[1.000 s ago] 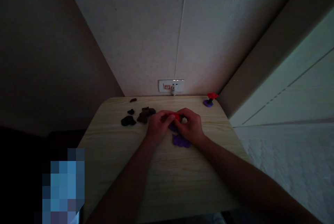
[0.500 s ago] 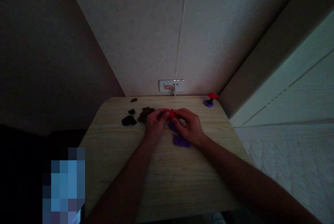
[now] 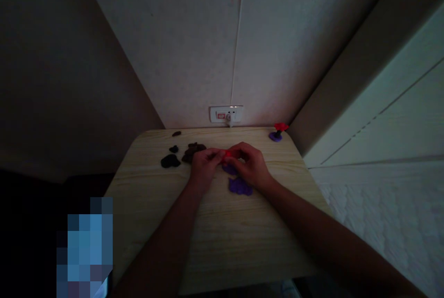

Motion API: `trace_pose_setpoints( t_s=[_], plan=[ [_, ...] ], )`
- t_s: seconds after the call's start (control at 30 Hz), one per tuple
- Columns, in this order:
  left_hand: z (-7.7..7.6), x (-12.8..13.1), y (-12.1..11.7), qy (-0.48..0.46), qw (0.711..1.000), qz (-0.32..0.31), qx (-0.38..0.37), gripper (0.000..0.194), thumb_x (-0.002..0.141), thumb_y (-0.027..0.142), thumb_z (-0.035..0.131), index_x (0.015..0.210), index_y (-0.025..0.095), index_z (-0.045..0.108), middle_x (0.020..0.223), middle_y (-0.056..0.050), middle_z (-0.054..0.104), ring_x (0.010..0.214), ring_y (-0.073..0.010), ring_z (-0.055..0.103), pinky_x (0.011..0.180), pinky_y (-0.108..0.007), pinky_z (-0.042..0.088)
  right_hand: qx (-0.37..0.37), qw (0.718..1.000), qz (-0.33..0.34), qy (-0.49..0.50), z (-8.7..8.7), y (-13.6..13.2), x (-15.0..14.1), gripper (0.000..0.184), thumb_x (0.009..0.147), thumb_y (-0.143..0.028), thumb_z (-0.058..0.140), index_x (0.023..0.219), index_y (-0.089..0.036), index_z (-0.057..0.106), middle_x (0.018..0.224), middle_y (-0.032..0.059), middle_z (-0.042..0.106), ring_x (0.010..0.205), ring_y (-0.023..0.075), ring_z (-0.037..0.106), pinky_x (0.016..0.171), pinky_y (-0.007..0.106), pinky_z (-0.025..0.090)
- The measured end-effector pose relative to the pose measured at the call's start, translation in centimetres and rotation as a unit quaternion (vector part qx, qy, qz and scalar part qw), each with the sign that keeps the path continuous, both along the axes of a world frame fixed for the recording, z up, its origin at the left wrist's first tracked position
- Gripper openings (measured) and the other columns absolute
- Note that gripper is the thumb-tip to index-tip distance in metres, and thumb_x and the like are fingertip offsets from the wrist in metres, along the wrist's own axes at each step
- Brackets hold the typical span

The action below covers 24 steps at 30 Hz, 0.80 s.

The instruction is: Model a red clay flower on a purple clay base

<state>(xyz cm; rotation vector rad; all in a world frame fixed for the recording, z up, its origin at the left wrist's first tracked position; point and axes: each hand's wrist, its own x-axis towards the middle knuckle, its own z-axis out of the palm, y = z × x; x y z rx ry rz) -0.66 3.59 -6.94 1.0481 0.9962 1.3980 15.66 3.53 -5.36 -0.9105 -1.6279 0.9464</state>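
In dim light, my left hand (image 3: 204, 166) and my right hand (image 3: 252, 164) meet over the middle of a light wooden table (image 3: 222, 233). Both pinch a small red clay piece (image 3: 227, 153) between their fingertips. Just below the hands lie purple clay lumps (image 3: 240, 186) on the table top, one partly hidden under my right hand. Left of my left hand sit several dark brown clay pieces (image 3: 189, 152).
A small clay flower with a red top and purple base (image 3: 278, 132) stands at the table's far right corner. A wall socket plate (image 3: 226, 114) sits on the wall behind the table. A white bed edge (image 3: 381, 205) lies to the right; a blurred blue patch (image 3: 86, 251) sits lower left.
The red piece has been turned and squeezed between my fingertips, and both hands have drawn slightly toward me. The other clay pieces have not moved.
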Motion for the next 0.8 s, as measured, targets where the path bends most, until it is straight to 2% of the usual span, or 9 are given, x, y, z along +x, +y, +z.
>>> trace_pose_setpoints(
  t_s=[0.13,0.27,0.33,0.47,0.63,0.8],
  plan=[
    [0.3,0.0,-0.2,-0.003,1.0,-0.008,-0.006,0.019,0.075,0.034,0.081,0.078,0.015,0.081,0.069,-0.004,0.074,0.064,-0.0172,0.065,0.066,-0.03,0.052,0.087,0.993,-0.028,-0.074,0.3,0.0,0.0,0.021,0.09,-0.031,0.073,0.107,-0.019,0.073,0.087,0.0058,0.069,0.076,0.0178,0.067,0.072,0.033,0.057],
    [1.0,0.3,-0.5,-0.073,0.997,-0.014,-0.019,0.02,0.071,0.035,0.084,0.075,0.016,0.081,0.072,-0.005,0.076,0.066,-0.0182,0.067,0.069,-0.032,0.055,0.148,0.979,-0.042,-0.133,0.7,0.1,-0.2,0.021,0.091,-0.026,0.07,0.111,-0.019,0.075,0.087,0.0061,0.066,0.078,0.018,0.064,0.072,0.032,0.055],
    [1.2,0.4,-0.6,-0.076,0.997,-0.017,-0.022,0.022,0.071,0.036,0.085,0.079,0.017,0.082,0.078,-0.006,0.078,0.071,-0.0195,0.07,0.073,-0.033,0.057,0.159,0.977,-0.047,-0.138,0.7,0.1,-0.3,0.021,0.093,-0.025,0.067,0.112,-0.02,0.074,0.089,0.007,0.067,0.08,0.0184,0.064,0.073,0.032,0.055],
    [0.9,0.2,-0.7,0.0,1.0,-0.011,-0.01,0.029,0.069,0.034,0.088,0.093,0.017,0.083,0.093,-0.009,0.081,0.085,-0.0236,0.074,0.085,-0.036,0.056,0.176,0.974,-0.045,-0.135,0.6,0.0,-0.3,0.017,0.095,-0.022,0.063,0.108,-0.019,0.073,0.09,0.0076,0.067,0.081,0.0187,0.064,0.074,0.032,0.055],
    [0.8,-0.2,-0.6,0.051,0.999,0.005,-0.007,0.023,0.071,0.034,0.085,0.088,0.017,0.084,0.09,-0.009,0.081,0.083,-0.0242,0.074,0.083,-0.036,0.056,0.172,0.972,-0.05,-0.155,0.7,-0.3,-0.6,0.007,0.093,-0.021,0.061,0.088,-0.02,0.065,0.083,0.0072,0.064,0.078,0.0198,0.061,0.071,0.032,0.052],
    [0.8,-0.3,-0.6,0.054,0.998,0.002,-0.018,0.023,0.071,0.033,0.085,0.087,0.017,0.084,0.089,-0.01,0.081,0.086,-0.0246,0.073,0.087,-0.037,0.054,0.171,0.977,-0.056,-0.117,0.4,-0.6,-0.9,0.008,0.093,-0.019,0.059,0.085,-0.021,0.061,0.081,0.007,0.065,0.076,0.0199,0.061,0.07,0.032,0.051]
  ],
)
